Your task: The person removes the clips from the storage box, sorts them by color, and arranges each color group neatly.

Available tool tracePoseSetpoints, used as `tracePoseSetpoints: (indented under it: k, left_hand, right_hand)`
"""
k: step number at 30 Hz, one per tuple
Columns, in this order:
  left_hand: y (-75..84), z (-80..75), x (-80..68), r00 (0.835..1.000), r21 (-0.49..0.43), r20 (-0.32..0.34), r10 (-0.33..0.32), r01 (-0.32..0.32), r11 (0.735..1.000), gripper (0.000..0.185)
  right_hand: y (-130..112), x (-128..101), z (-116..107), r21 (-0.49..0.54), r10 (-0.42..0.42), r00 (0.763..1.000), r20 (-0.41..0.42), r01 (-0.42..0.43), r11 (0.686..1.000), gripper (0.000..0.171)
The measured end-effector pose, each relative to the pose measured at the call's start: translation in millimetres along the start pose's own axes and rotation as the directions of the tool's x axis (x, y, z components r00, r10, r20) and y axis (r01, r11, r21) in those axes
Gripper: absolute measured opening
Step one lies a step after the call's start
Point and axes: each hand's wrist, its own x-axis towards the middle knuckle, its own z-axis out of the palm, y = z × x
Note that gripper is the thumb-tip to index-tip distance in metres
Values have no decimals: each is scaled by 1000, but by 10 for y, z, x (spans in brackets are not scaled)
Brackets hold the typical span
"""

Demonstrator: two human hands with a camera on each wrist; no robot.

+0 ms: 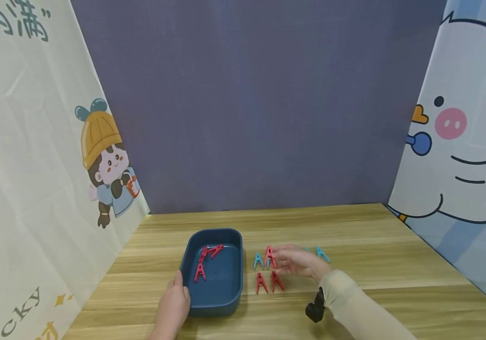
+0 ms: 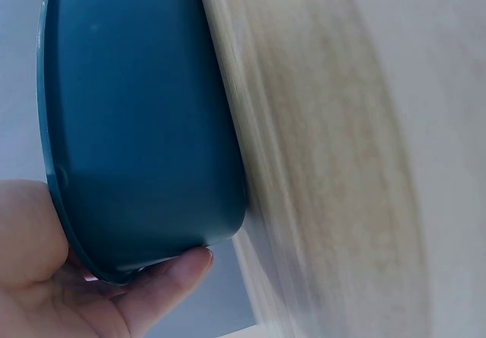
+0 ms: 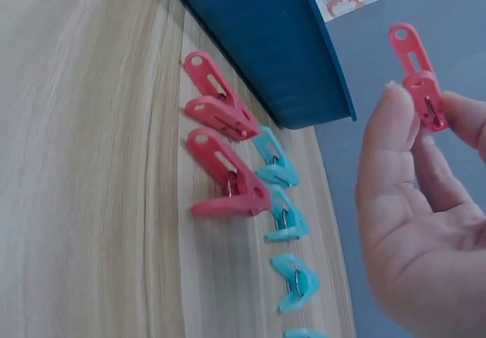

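A dark blue tray point(image 1: 234, 264) point(image 2: 144, 125) sits on the wooden table with three red clothespins point(image 1: 200, 270) inside. My left hand point(image 1: 178, 289) point(image 2: 129, 277) grips the tray's near left corner, thumb along the rim. Just right of the tray, my right hand point(image 1: 278, 259) point(image 3: 427, 108) pinches a red clothespin point(image 1: 270, 255) point(image 3: 416, 72) between thumb and fingers, lifted above the table. Below it lie two red clothespins point(image 1: 268, 282) point(image 3: 224, 148) and several light blue ones point(image 1: 258, 260) point(image 3: 285, 216) in a row.
A grey backdrop stands at the table's far edge. Cartoon-printed panels close in the left point(image 1: 35, 189) and right point(image 1: 459, 156) sides. One more light blue clothespin point(image 1: 322, 254) lies just beyond my right hand.
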Motion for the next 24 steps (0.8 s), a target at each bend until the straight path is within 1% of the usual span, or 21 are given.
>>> tracePoseSetpoints:
  k: [4,8,18,21,24]
  left_hand:
    - [-2,0,0,1000,-3,-3,6,-6,1000,45]
    - [-10,3,2,1000,-5,0,8,-8,1000,45]
    - [-8,9,3,1000,-6,12,-2,2,1000,45]
    - [-13,15,7,1000,-6,10,-3,3,1000,45]
    - [-13,17,9,1000,-2,11,-8,8,1000,45]
  right_hand:
    - [11,-26,-35,10,-2,1000,-8,2,1000,53]
    - [29,-47,-80,5,-1,1000,-20,1,1000,52]
    - [110,-108,-232,-79,-3,998,-63,-2,997,58]
    - [140,-128,-266,-83,7,996,-87,-14,996,56]
    - [168,-150,-289,-81,11,995,-104,-19,997,50]
